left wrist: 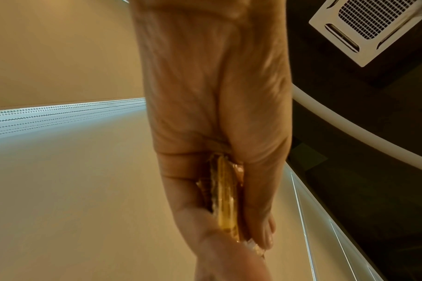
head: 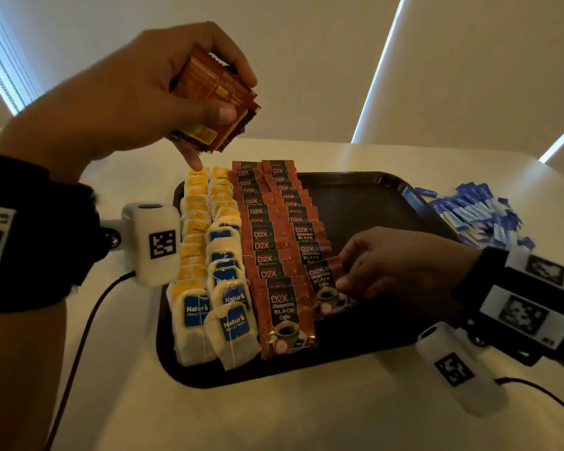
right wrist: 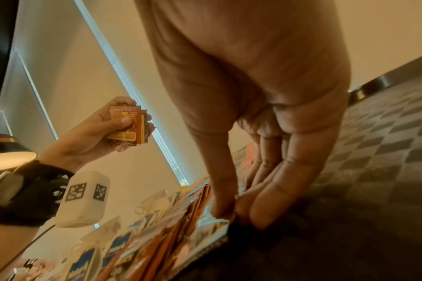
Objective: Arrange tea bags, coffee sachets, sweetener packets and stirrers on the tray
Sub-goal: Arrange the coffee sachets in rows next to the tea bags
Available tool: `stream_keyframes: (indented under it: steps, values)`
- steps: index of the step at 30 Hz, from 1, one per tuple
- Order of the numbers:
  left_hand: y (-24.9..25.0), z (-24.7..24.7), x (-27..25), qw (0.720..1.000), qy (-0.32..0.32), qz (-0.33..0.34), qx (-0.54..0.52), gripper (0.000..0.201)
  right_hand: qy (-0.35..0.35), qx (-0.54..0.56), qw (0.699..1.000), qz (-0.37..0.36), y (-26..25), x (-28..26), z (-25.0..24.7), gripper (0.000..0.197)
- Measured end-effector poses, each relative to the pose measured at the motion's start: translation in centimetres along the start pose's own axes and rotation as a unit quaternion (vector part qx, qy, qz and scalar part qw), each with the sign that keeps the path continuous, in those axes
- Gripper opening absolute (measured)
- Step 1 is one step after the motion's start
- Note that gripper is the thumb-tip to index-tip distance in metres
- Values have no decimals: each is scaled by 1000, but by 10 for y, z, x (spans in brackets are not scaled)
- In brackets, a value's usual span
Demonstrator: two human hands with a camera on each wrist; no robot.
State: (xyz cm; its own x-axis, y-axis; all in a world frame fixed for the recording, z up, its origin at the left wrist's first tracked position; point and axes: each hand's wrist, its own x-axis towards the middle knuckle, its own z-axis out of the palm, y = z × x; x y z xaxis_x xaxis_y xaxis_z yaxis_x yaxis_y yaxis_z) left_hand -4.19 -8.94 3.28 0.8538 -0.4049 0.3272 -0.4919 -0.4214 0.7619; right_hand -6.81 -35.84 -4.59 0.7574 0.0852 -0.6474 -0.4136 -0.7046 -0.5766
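**Coffee sachets going onto the tray, row 2**

L hand (head: 137, 92) is raised above the tray's far left corner, thumb and fingers clamped round a small stack of brown sachets (head: 214, 102), backs facing the camera w/ yellow print too small to read. The left wrist view shows the same stack edge-on between thumb and fingers.

R hand (head: 401, 265) is low over the tray (head: 355, 196), thumb and fingertips pinching the right edge of one coffee sachet (head: 326, 288) at the near end of the 2nd coffee row. Its label reads "D2X ... BLACK Coffee" w/ a cup picture.

On the dark tray, left to right:
- 2 overlapping rows of tea bags (head: 209, 255); near ones carry blue tags reading "Natur's", far ones show yellow tags.
- 2 overlapping rows of coffee sachets (head: 271, 229), each marked "D2X"; the front sachet reads "D2X ... BLACK Coffee".

The right part of the tray is bare.

A heap of blue-and-white packets (head: 479, 213) lies on the white table (head: 306, 418) just beside the tray's far right corner; print not legible.
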Motion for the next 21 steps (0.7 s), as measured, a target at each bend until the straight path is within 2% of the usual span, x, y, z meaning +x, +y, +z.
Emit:
stream_keyframes:
  steps: [8,12,18,21]
  values:
    - [-8,-3,3,1000,6,-5,20,33,5,-14,1000,0,-2,1,0,34]
    - [-7,-5,2,1000,1,-4,15,35,4,-17,1000,-7,-5,6,1,31]
    - [-8,-3,4,999,-31,-5,1,34,3,-41,999,-9,-11,5,2,34]
    - [-8,-1,5,998,-61,-7,0,40,45,-90,994,-35,-23,-5,-4,37]
